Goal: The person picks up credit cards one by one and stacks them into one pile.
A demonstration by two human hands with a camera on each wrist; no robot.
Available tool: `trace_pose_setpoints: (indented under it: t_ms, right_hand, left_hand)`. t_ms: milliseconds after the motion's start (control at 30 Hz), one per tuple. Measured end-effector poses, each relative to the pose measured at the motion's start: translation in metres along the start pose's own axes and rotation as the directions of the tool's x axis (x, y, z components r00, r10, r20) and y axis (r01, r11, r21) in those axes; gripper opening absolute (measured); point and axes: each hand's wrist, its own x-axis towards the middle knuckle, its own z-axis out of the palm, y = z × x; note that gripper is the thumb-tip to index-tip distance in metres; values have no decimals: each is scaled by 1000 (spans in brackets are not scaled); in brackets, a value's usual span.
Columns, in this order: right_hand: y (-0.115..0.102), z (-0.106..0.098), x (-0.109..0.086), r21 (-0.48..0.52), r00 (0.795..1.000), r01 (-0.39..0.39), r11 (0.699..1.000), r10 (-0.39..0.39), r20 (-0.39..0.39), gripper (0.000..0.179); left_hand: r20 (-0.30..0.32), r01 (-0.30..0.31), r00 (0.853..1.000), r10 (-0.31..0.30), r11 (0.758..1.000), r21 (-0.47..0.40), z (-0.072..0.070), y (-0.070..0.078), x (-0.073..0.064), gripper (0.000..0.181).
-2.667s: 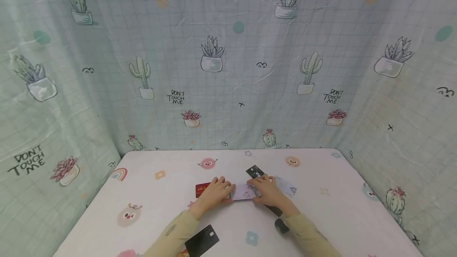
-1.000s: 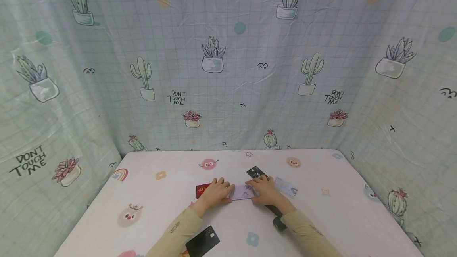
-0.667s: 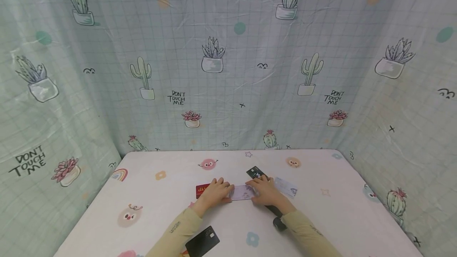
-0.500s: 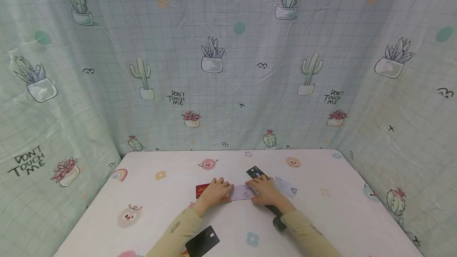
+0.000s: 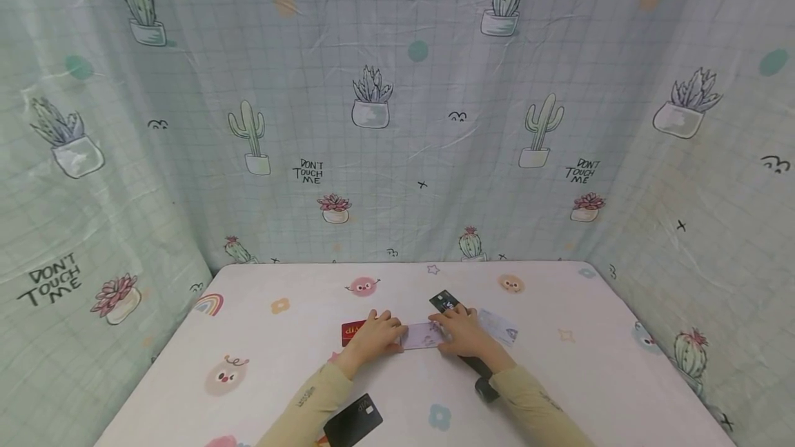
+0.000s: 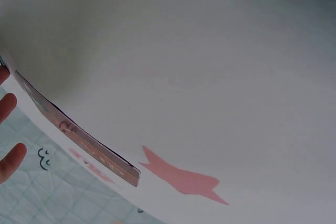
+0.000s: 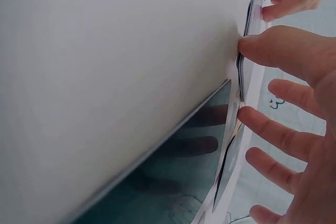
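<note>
In the head view a lavender card (image 5: 421, 335) lies on the table between both hands. My left hand (image 5: 376, 335) holds its left end, with the thumb at the near edge and the fingers at the far edge. My right hand (image 5: 462, 332) grips its right end likewise. In the right wrist view thin layered edges (image 7: 241, 69) show at the right thumb, like cards stacked together. A red card (image 5: 351, 331), lettered VIP, is partly hidden by the left hand. Under the right hand slants a black card (image 5: 443, 300), its middle covered.
A pale blue-grey card (image 5: 499, 328) lies just right of the right hand. Another black card (image 5: 352, 421) is beside the left sleeve, over an orange thing (image 5: 321, 441) mostly hidden. A small black device (image 5: 487, 390) sits at the right cuff. A patterned curtain hangs behind the table.
Both wrists have drawn slightly inward since the oldest frame. The hands stay at the lavender card's ends, and the dark line along its near edge shows less. The other cards have not moved.
</note>
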Motion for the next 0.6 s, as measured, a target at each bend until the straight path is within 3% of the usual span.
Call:
trace_pose_setpoints:
  t_ms: [600]
  right_hand:
    - [-1,0,-2,16,1000,2,1000,-2,-11,53]
  left_hand:
    - [20,30,999,-29,999,-41,-1,1,2,36]
